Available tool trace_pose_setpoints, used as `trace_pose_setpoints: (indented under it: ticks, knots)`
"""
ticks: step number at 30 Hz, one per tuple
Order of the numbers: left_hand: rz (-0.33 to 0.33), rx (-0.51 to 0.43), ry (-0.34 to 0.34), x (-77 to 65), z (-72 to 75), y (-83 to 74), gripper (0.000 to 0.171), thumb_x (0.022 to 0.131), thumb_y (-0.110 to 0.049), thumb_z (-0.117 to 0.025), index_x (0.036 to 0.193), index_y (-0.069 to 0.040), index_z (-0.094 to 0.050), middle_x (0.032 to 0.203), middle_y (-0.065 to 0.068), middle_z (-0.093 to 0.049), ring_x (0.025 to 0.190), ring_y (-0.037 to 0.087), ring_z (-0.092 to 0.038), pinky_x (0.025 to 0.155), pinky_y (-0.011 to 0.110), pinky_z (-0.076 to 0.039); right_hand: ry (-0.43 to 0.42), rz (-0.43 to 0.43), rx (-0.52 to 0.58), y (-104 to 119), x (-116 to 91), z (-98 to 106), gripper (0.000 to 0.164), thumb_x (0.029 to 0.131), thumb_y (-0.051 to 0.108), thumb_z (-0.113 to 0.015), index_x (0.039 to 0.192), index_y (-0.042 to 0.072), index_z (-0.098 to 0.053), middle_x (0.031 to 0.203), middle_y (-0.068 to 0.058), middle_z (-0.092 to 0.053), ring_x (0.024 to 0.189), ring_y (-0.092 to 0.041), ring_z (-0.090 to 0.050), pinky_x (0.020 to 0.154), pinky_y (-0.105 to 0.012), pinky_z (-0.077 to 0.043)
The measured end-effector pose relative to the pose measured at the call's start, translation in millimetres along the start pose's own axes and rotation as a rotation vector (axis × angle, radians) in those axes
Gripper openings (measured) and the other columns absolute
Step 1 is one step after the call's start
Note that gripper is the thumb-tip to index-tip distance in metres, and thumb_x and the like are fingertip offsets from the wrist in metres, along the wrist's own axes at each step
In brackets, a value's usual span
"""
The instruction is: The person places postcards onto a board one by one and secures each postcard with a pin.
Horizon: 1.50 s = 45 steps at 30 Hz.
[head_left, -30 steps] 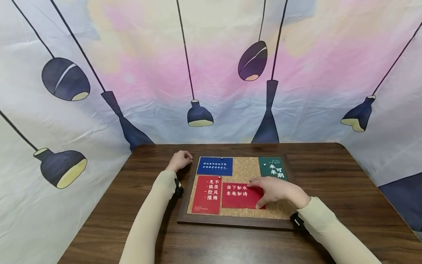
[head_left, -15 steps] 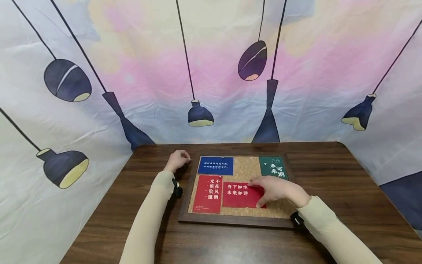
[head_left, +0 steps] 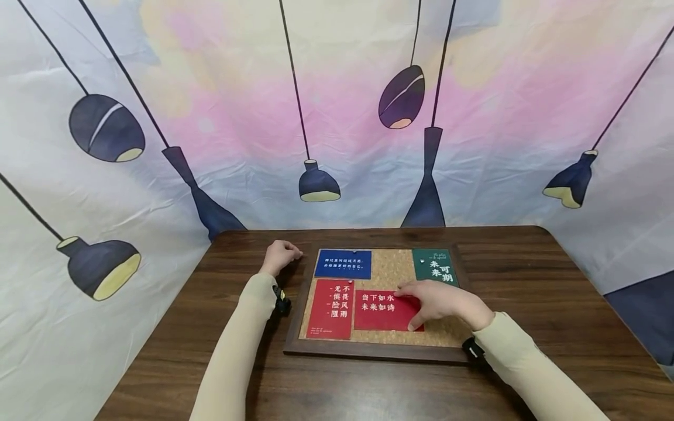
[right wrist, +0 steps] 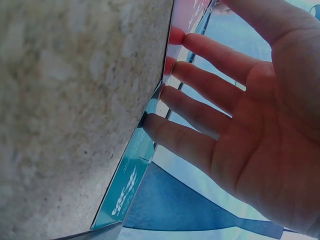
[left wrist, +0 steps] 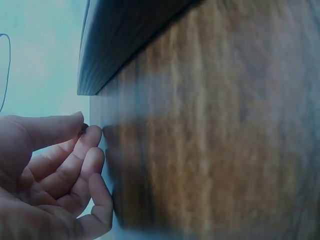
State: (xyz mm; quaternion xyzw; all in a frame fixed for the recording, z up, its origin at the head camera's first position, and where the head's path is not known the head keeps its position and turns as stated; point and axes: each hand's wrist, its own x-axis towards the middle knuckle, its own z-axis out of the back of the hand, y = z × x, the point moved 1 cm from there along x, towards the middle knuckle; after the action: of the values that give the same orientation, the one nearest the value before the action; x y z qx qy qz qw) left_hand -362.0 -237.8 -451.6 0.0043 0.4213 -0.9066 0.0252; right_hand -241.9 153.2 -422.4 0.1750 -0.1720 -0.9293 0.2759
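Note:
A framed corkboard (head_left: 392, 264) lies flat on the wooden table. My right hand (head_left: 442, 303) rests over the wide red card (head_left: 376, 318) on it, thumb at the lower right and fingertips at the top edge. In the right wrist view the fingers (right wrist: 200, 102) are stretched out and spread, touching the card's surface. Left of the board's frame, close to the table top, is my left hand (head_left: 281, 256). Its thumb and forefinger pinch a small dark piece (left wrist: 84, 129), mostly hidden between the fingertips; I cannot tell what it is.
Also on the board are a tall red card (head_left: 322, 313), a blue card (head_left: 337, 273) and a green card (head_left: 427, 273), each with a small tack at its top. A cloth backdrop (head_left: 226, 88) printed with lamps hangs behind the table (head_left: 363, 392).
My left hand has drawn slightly left, away from the board's frame, with its fingertips closer together. The right hand stays in place on the wide red card.

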Motion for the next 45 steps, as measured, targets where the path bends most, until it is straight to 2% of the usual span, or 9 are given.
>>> trace_pose_setpoints:
  ticks: [5,11,20,28,32,37,45]
  knots:
    - [0.031,-0.025,-0.026,-2.3,0.0,4.6,0.019,0.096,-0.011,-0.065,0.109,0.002,-0.071,0.109,0.019,-0.068,0.090,0.029,-0.061,0.077,0.042,-0.051,-0.003,0.010,0.003,1,0,0,0.071,0.072,0.025,-0.091,0.136,0.009,-0.064,0.146,-0.012,-0.052,0.130,-0.035,-0.048,0.099,-0.053,-0.047]
    - [0.024,-0.022,-0.020,-3.8,-1.6,-0.2,0.027,0.097,-0.008,-0.063,0.120,0.006,-0.068,0.111,0.023,-0.068,0.095,0.033,-0.064,0.079,0.044,-0.053,-0.005,0.020,-0.011,0,1,-1,0.071,0.073,0.026,-0.091,0.136,0.009,-0.063,0.146,-0.012,-0.053,0.129,-0.035,-0.049,0.099,-0.053,-0.047]
    - [0.033,-0.016,-0.012,-4.2,1.0,0.8,0.020,0.099,-0.007,-0.062,0.114,0.003,-0.072,0.109,0.020,-0.071,0.098,0.033,-0.063,0.081,0.044,-0.050,-0.005,0.018,-0.006,2,-3,0,0.070,0.073,0.026,-0.091,0.135,0.009,-0.064,0.147,-0.014,-0.052,0.132,-0.038,-0.048,0.101,-0.055,-0.045]
    - [0.027,-0.042,-0.031,-7.4,4.0,2.5,0.017,0.096,-0.009,-0.068,0.107,0.003,-0.074,0.118,0.022,-0.066,0.094,0.032,-0.059,0.081,0.044,-0.049,-0.008,0.016,0.001,4,-4,0,0.069,0.073,0.025,-0.091,0.135,0.009,-0.064,0.147,-0.013,-0.052,0.132,-0.037,-0.048,0.102,-0.055,-0.045]
    - [0.023,-0.055,-0.036,-7.6,4.2,5.5,0.016,0.097,-0.010,-0.068,0.106,0.002,-0.074,0.112,0.020,-0.069,0.095,0.033,-0.062,0.083,0.046,-0.051,-0.008,0.015,0.005,4,-4,0,0.069,0.073,0.025,-0.091,0.134,0.009,-0.065,0.147,-0.013,-0.052,0.132,-0.037,-0.048,0.102,-0.055,-0.044]
    - [0.032,-0.107,-0.024,-6.5,3.5,7.4,0.016,0.098,-0.007,-0.066,0.108,0.002,-0.073,0.103,0.018,-0.073,0.094,0.030,-0.070,0.095,0.052,-0.050,-0.007,0.002,0.011,4,-3,0,0.069,0.073,0.025,-0.091,0.135,0.010,-0.064,0.147,-0.012,-0.051,0.132,-0.036,-0.048,0.101,-0.055,-0.045]
    - [0.031,-0.150,-0.019,-8.5,3.0,9.8,0.018,0.098,-0.004,-0.063,0.112,0.006,-0.071,0.110,0.022,-0.070,0.086,0.023,-0.073,0.099,0.053,-0.049,-0.011,-0.015,0.030,3,-2,-2,0.071,0.071,0.023,-0.092,0.135,0.010,-0.064,0.147,-0.012,-0.052,0.130,-0.035,-0.048,0.100,-0.055,-0.046]
